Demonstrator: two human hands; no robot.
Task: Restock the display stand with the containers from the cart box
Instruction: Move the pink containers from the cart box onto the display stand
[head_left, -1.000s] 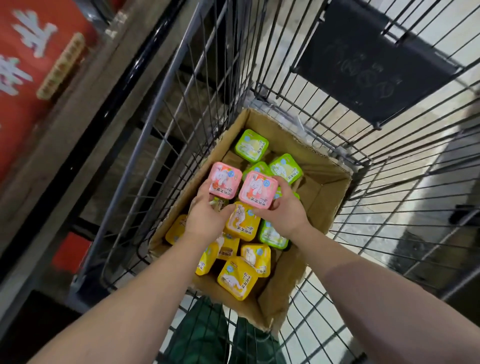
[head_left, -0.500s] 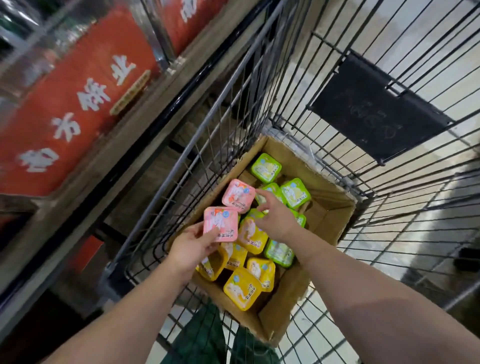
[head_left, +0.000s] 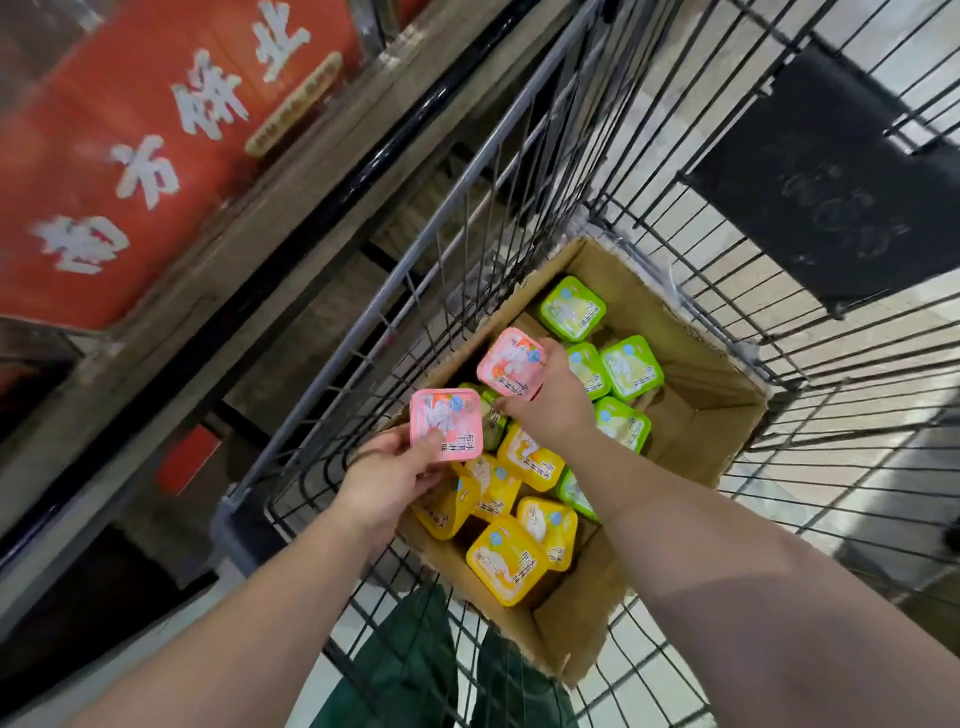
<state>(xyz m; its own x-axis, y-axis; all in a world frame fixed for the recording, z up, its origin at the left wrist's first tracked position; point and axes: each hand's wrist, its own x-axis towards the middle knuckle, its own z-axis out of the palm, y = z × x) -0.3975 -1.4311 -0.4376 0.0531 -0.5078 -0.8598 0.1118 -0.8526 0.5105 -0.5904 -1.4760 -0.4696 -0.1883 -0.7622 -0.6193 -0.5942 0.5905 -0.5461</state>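
Standing beside the box: a red display stand (head_left: 145, 156) with white characters, on the left of the wire cart.
Cart: the wire cart (head_left: 519, 171) holds the cardboard box on its floor; a dark sign (head_left: 831, 171) hangs on the cart wall beyond the box.
Box: the cardboard box (head_left: 701, 410) is open at the top, with green and yellow containers inside.
Green containers: the green containers (head_left: 631, 367) lie at the far end of the box.
Yellow containers: the yellow containers (head_left: 506, 566) lie at the near end of the box.
Left hand: the left hand (head_left: 384, 478) pinches one pink container (head_left: 445, 425) at its lower edge, over the left wall of the box.
Right hand: the right hand (head_left: 553, 400) grips a second pink container (head_left: 511, 364) from the side, above the middle of the box.
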